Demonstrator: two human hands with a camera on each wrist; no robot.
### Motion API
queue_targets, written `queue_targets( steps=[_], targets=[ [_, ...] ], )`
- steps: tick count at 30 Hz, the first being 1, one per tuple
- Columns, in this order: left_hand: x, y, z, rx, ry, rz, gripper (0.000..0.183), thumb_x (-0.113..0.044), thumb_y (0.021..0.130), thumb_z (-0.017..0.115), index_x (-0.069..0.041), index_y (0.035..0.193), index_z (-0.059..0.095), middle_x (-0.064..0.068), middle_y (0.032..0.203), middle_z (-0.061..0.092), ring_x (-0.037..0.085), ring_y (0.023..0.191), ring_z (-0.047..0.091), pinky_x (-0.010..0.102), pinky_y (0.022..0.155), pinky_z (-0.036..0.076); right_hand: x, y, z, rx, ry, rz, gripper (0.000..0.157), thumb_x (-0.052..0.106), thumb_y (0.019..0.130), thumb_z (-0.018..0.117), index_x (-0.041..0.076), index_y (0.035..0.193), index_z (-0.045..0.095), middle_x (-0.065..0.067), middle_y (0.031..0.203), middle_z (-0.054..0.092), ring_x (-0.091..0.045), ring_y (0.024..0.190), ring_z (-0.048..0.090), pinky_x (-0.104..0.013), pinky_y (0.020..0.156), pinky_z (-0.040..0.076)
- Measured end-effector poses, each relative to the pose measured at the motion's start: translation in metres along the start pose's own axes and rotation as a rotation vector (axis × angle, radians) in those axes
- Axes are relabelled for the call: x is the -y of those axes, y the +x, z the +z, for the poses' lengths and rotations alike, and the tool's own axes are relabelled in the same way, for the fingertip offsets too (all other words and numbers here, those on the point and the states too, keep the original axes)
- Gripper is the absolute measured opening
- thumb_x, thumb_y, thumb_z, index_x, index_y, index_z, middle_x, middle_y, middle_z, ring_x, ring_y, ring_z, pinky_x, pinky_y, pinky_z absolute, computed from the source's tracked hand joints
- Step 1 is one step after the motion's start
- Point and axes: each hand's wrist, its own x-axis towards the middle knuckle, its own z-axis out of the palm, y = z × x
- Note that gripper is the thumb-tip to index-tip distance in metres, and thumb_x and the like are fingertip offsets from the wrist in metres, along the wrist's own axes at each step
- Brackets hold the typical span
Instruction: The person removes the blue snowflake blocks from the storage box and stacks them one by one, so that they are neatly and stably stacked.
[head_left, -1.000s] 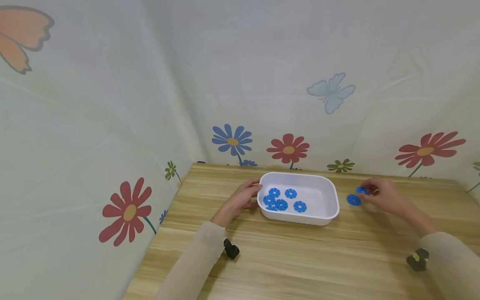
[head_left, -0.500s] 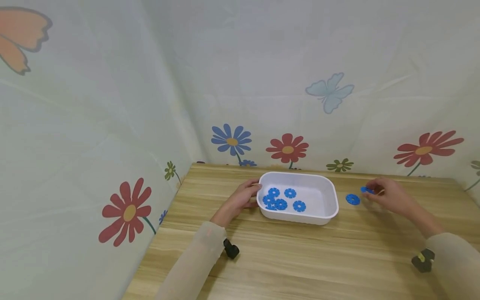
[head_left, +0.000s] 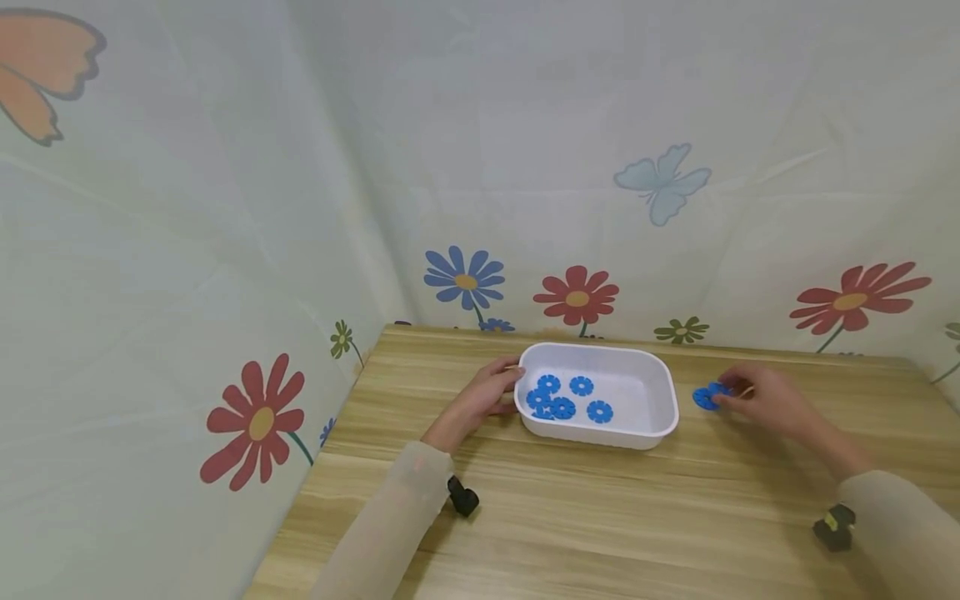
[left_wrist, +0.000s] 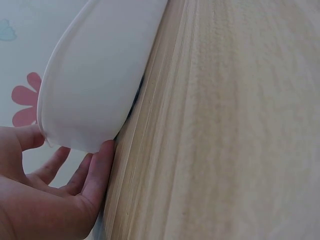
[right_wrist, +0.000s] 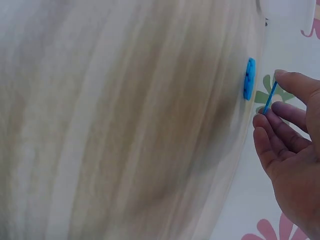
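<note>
Beside the white rectangular plastic tray [head_left: 637, 396], your right hand [head_left: 768, 400], barely parted, pinches a blue notched plastic disc [right_wrist: 270, 97] near another blue disc [head_left: 702, 399] on the wood-grain table [head_left: 600, 517]; slack edge contact could drop it. Your left hand [head_left: 477, 397] grips the tray.

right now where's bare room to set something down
Bare: the table in front of the white tray, between the sleeves, and the tray's right end. Crowded: the tray's left and middle, with blue discs, and right of it, where the right hand pinches a disc near another.
</note>
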Motion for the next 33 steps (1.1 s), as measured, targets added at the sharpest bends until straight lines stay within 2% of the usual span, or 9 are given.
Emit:
queue_targets(
  steps=[8, 18, 25, 33],
  targets=[
    [0.000, 0.000, 0.001, -0.001, -0.002, -0.005, 0.049, -0.031, 0.109, 0.060, -0.015, 0.155, 0.053, 0.015, 0.147, 0.059, 0.030, 0.130, 0.062, 0.046, 0.096, 0.061, 0.003, -0.001, 0.012, -0.002, -0.011, -0.020, 0.037, 0.019, 0.094, 0.084, -0.009, 0.114, 0.071, -0.015, 0.102, 0.073, -0.030, 0.092, 0.069, -0.037, 0.076, 0.061],
    [0.001, -0.001, 0.003, 0.000, -0.004, -0.006, 0.049, -0.031, 0.109, 0.060, -0.015, 0.155, 0.054, 0.015, 0.145, 0.060, 0.029, 0.129, 0.062, 0.045, 0.095, 0.061, 0.004, -0.001, 0.019, -0.009, 0.018, -0.010, 0.036, 0.017, 0.095, 0.083, -0.009, 0.116, 0.070, -0.013, 0.100, 0.072, -0.028, 0.091, 0.067, -0.031, 0.074, 0.058],
    [0.004, 0.001, 0.003, -0.005, 0.000, -0.016, 0.049, -0.033, 0.109, 0.061, -0.017, 0.154, 0.055, 0.013, 0.144, 0.060, 0.028, 0.126, 0.063, 0.044, 0.094, 0.062, 0.003, 0.000, 0.023, -0.027, -0.018, -0.028, 0.035, 0.018, 0.093, 0.084, -0.007, 0.114, 0.071, -0.013, 0.100, 0.073, -0.027, 0.091, 0.067, -0.038, 0.076, 0.059],
    [0.002, 0.002, 0.000, -0.004, -0.008, -0.001, 0.048, -0.031, 0.109, 0.060, -0.016, 0.155, 0.054, 0.013, 0.144, 0.061, 0.027, 0.127, 0.063, 0.044, 0.094, 0.061, 0.003, 0.003, 0.026, -0.035, -0.007, -0.030, 0.039, 0.016, 0.093, 0.084, -0.010, 0.118, 0.069, -0.019, 0.106, 0.073, -0.033, 0.095, 0.068, -0.048, 0.080, 0.060]
  ],
)
